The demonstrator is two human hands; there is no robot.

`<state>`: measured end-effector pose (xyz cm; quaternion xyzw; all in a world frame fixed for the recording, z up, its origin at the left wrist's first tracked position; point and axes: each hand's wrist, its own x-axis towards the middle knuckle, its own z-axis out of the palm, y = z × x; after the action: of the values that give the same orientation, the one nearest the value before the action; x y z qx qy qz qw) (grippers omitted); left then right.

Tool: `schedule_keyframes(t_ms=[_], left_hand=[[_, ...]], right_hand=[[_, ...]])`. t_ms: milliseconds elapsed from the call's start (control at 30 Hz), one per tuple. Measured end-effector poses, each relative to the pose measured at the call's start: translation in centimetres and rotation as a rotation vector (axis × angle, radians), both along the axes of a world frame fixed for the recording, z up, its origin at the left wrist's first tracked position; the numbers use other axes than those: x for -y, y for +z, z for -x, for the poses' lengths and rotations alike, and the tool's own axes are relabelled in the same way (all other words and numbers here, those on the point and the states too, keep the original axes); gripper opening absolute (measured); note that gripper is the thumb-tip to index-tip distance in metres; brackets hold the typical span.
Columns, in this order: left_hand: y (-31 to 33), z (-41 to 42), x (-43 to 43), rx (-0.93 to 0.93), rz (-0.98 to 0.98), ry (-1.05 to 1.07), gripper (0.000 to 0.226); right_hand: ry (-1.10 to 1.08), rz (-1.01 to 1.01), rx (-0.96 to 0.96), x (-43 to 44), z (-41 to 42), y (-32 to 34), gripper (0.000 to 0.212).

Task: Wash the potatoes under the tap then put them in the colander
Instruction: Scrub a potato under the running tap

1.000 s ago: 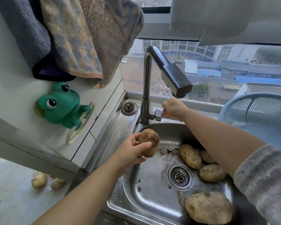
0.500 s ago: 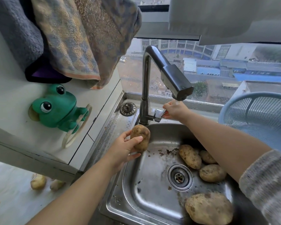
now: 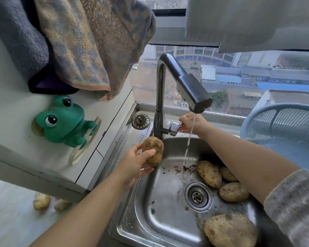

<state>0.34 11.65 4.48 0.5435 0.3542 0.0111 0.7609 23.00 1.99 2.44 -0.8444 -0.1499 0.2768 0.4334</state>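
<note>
Water's on. A thin stream [image 3: 189, 139] now drops from the tap [image 3: 185, 82] spout, and half a second ago there was none. My right hand [image 3: 191, 123] is at the tap lever [image 3: 174, 126], fingers curled over its end and thumb underneath, pinching it.

My left hand [image 3: 132, 166] holds the potato [image 3: 152, 151], thumb laid across the near face and fingers wrapped behind. Its long axis runs almost straight up the view, far end pointing at the tap's base and near end down toward my palm. It sits about where it was half a second ago, over the back left rim of the sink [image 3: 150, 202] and just beside the tap column. It's dry and still muddy, clear of the water.

The stream falls to the right of the held potato with bare steel basin between them, and lands behind the drain [image 3: 198, 196] among dirt crumbs. Just to the right lies a long potato [image 3: 209, 173], angled from back left to front right. Two rounder ones [image 3: 233, 192] sit beyond it, and a big potato [image 3: 230, 229] lies against the front right wall. The left half of the basin is open floor.

The blue colander [image 3: 284, 132] stands on the right, past my right forearm, which crosses between it and the sink. On the left, the wall edge and a green frog holder [image 3: 64, 122] sit close to my left arm.
</note>
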Motion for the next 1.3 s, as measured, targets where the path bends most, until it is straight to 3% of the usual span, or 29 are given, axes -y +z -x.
schedule_keyframes(t_ms=[100,233,300,467,567,867,1033,1100,1300], left_hand=[[-0.1,0.1,-0.2,0.006,0.002,0.006,0.043],[-0.2,0.1,-0.4,0.014,0.011,0.031,0.047],[-0.2,0.1,-0.5,0.017,0.02,0.041,0.048],[-0.3,0.7,-0.7,0.036,0.053,0.056,0.047],[-0.4,1.0,-0.6,0.037,0.057,0.057,0.047],[-0.1,0.6,1.3,0.043,0.034,-0.053,0.046],[0.5,0.1,2.5,0.09,0.051,-0.188,0.036],[0.8,-0.2,3.0,0.105,0.052,-0.264,0.029],[1.2,-1.0,4.0,0.126,0.076,-0.308,0.03]], right_hand=[[0.006,-0.044,-0.105,0.6,0.9,0.7,0.027],[-0.001,0.078,-0.063,2.8,3.3,1.6,0.058],[-0.095,0.001,-0.133,4.1,5.5,1.7,0.048],[-0.284,-0.291,-0.685,5.9,10.8,1.1,0.029],[-0.323,-0.382,-0.761,5.8,12.0,1.3,0.029],[-0.31,-0.479,-0.597,5.9,13.2,2.8,0.007],[-0.305,-0.347,-0.338,6.3,13.5,4.0,0.03],[-0.217,-0.344,-0.36,6.3,13.6,4.6,0.038],[-0.114,-0.489,-0.46,6.2,14.0,5.2,0.031]])
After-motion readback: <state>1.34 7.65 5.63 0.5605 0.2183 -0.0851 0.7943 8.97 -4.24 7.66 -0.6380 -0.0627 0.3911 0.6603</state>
